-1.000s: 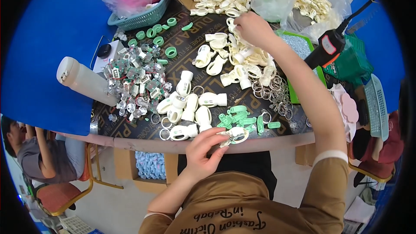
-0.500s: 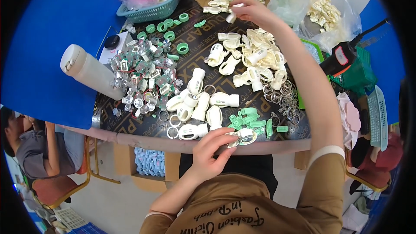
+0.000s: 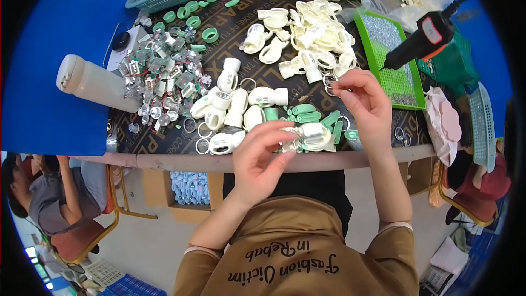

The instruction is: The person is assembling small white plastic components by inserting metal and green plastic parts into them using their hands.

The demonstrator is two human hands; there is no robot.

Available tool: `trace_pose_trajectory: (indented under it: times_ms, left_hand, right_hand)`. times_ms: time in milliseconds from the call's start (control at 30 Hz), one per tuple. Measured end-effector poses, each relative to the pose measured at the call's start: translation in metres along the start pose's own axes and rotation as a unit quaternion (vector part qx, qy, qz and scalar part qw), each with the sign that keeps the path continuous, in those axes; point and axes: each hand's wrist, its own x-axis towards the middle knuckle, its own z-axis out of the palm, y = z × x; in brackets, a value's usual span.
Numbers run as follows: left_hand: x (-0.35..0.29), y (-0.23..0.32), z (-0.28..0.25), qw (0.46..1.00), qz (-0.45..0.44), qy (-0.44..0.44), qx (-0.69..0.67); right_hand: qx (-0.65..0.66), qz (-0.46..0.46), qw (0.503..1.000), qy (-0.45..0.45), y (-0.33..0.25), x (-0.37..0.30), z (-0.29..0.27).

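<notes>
Dark tabletop [image 3: 418, 125] shows between the green tray [image 3: 419, 97] and the table edge [image 3: 329, 162]. Left of the tray, the left hand [image 3: 260, 162] grips a white casing [image 3: 315, 134]; the right hand [image 3: 366, 104] curls at key rings [image 3: 327, 84] (hold unclear). A black tool [image 3: 419, 44] overhangs the tray.

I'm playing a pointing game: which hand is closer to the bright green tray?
Right. The right hand is just left of the green tray, near its closer end; the left hand is farther left, lower in view.
</notes>
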Motion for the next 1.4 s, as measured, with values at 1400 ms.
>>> trace_pose_trajectory:
  times_ms: [1400]
  left_hand:
    - [-0.003,-0.016,-0.006,0.998,0.039,0.044,0.000]
  right_hand:
    - [-0.371,0.108,0.920,0.066,-0.031,-0.111,-0.066]
